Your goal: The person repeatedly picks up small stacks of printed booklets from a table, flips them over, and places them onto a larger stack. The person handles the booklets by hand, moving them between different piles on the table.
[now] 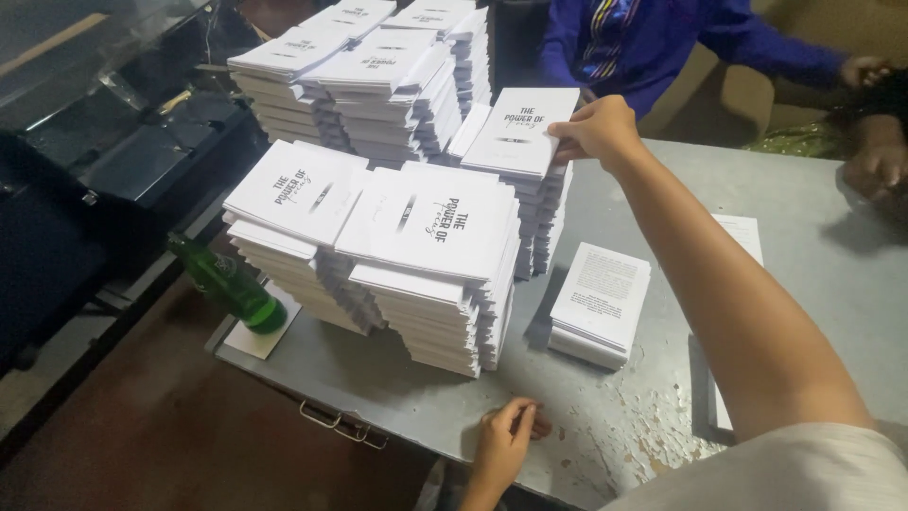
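Grey metal table [662, 189] with chipped paint carries about 6 stacks of thin white booklets. I see my right hand [596, 131] pinching the top booklet [518, 131] of the middle stack at its right edge; it looks light, floppy, smooth. My left hand [504, 443] rests loosely curled, holding nothing, on the table's near edge.
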